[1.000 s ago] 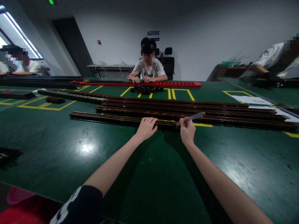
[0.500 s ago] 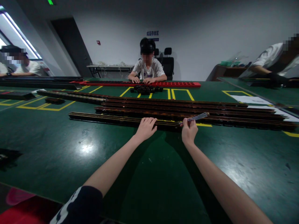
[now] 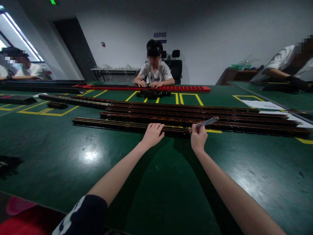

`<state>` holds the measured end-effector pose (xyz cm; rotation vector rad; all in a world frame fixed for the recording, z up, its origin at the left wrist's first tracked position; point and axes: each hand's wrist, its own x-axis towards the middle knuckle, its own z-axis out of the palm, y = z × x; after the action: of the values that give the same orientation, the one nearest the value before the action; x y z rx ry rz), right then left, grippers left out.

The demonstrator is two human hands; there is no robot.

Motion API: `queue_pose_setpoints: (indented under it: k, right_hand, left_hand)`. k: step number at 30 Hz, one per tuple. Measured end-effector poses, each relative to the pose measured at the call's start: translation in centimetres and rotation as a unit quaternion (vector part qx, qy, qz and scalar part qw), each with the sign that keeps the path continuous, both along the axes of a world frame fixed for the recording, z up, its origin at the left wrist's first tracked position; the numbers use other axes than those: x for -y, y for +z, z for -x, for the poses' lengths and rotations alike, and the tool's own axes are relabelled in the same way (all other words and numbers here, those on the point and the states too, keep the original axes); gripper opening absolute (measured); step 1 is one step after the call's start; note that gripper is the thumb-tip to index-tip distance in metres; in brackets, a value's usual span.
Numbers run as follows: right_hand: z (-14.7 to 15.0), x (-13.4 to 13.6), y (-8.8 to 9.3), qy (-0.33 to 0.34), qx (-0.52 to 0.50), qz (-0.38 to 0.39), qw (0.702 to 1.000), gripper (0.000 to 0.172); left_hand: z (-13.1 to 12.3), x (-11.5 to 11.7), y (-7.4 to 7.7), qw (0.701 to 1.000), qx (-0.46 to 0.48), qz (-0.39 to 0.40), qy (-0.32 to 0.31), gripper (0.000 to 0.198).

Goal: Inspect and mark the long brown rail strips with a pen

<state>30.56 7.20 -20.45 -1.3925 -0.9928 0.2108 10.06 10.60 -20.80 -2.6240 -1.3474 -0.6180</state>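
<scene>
A long dark strip (image 3: 110, 124) with thin bright edges lies across the green table, nearest to me. My left hand (image 3: 153, 134) rests on this strip, its fingers laid over the top and slightly apart. Between the fingertips of my right hand (image 3: 198, 138) is a clear-handled screwdriver-like tool (image 3: 207, 122). Its handle points up to the right, and its thin end is at the right end of the strip; the exact contact is too small to tell. Several similar dark strips (image 3: 234, 120) lie side by side just behind.
Across the table (image 3: 73, 182) a person (image 3: 155, 73) has both hands at a red slotted rail (image 3: 190, 88), behind a dark cluster of parts (image 3: 153, 94). White papers (image 3: 262, 104) lie at right. More people are at both sides. Dark parts (image 3: 9, 164) sit at left.
</scene>
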Motion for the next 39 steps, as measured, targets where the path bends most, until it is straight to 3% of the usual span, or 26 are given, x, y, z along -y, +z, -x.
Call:
queue_pose_setpoints:
  k: [31, 35, 39]
  right_hand:
    - [-1.1, -0.2, 0.2, -0.077, -0.063, -0.022, 0.995, 0.024]
    - [-1.7, -0.1, 0.3, -0.13, -0.074, -0.014, 0.989, 0.02]
    - [-1.8, 0.0, 0.2, -0.099, -0.021, -0.034, 0.994, 0.018]
  left_hand:
    - [-0.1, 0.0, -0.3, 1.0, 0.017, -0.005, -0.001, 0.04]
    - [0.0, 0.2, -0.1, 0.999, 0.029, -0.021, 0.029, 0.043]
    - [0.2, 0.2, -0.2, 0.995, 0.037, -0.025, 0.088, 0.041]
